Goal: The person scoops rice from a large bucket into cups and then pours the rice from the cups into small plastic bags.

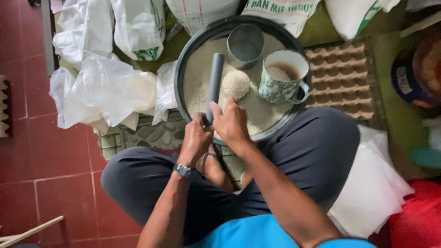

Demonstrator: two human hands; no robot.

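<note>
You're gripping the grey pipe (215, 85) with both left hand (195, 140) and right hand (231, 121), levelling rice in the basin (183, 69); next likely needs steady sweep.

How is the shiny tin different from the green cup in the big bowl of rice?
The metal tin is plain grey with no handle, while the green patterned mug has a handle on its side. The tin looks empty; the mug has rice inside. The tin sits farther from the person, the mug nearer and to the right. Both stand upright in the round basin of rice. Neither hand touches them: the left hand and right hand are at the grey pipe.
</note>
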